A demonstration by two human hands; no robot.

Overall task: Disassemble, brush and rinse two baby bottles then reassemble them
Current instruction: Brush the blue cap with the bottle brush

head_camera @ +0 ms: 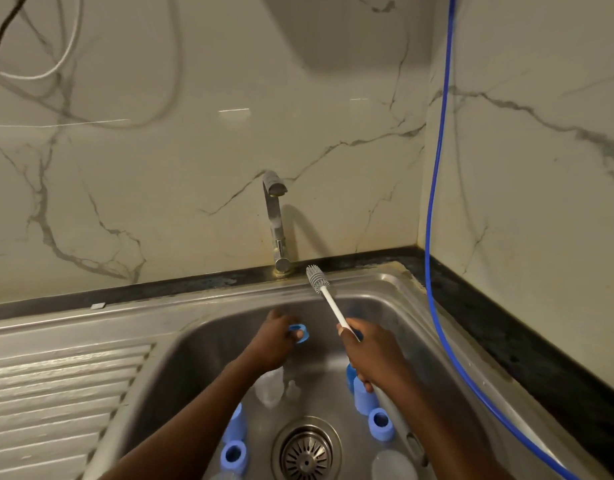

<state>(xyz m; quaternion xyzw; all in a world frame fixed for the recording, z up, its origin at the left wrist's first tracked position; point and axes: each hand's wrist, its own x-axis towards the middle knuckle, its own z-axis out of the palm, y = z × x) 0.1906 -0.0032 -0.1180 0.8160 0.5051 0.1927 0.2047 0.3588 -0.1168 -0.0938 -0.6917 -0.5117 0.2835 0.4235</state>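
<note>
The stainless steel sink [208,344] carries on its basin floor, around the round metal drain strainer [307,452], blue plastic screw rings [381,424], blue plastic caps [364,398] and clear silicone teats [271,389].

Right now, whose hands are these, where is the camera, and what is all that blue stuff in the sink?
These are a person's two bare hands, not a machine. The one picture comes from a camera worn on the person's head, looking down. The left hand pinches a small blue plastic ring. The right hand grips a bottle brush with a white handle and grey bristles, pointing up towards the silver metal tap. Below, in the shiny steel sink, lie blue plastic bottle parts and clear bottle parts, near the round metal drain. They are baby bottles taken apart for washing.
</note>
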